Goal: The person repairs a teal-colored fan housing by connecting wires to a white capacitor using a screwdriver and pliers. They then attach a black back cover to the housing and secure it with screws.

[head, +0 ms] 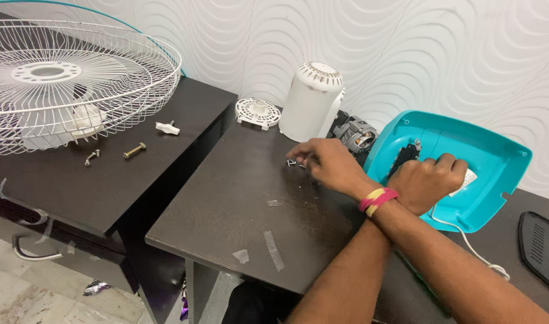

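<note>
Arms crossed, the right hand (325, 163) pinches small screws (293, 162) on the dark surface (226, 198), fingers together, while the left hand (429, 180) rests curled on the teal base (496, 162).

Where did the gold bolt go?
The gold bolt lies on the left dark table, just right of the white fan cage, beside two small screws.
</note>
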